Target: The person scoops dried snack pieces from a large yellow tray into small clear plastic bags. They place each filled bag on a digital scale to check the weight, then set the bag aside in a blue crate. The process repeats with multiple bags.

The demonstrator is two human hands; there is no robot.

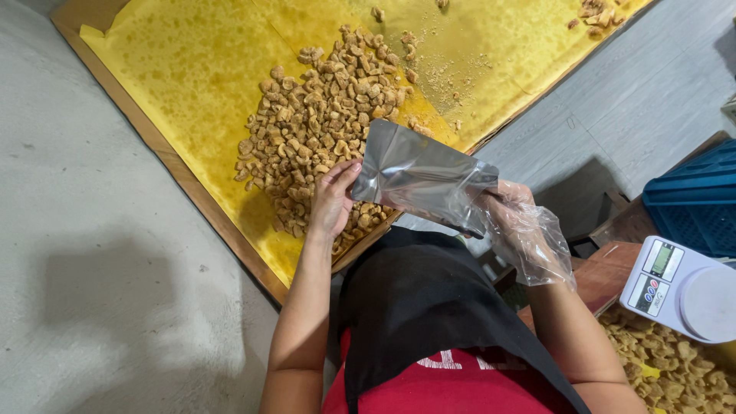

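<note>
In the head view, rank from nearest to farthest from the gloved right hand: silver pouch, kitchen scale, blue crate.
From the right hand:
1. Silver pouch, held in it, toward the left hand.
2. Kitchen scale, lower right.
3. Blue crate, right edge, only slightly farther than the scale.

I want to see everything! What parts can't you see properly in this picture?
- Inside of the silver pouch: head view, its own foil wall hides it.
- Right hand fingertips: head view, behind the pouch, blurred by a plastic glove.
- Blue crate: cut off by the right edge.
- Scale display: too small to read.
</note>
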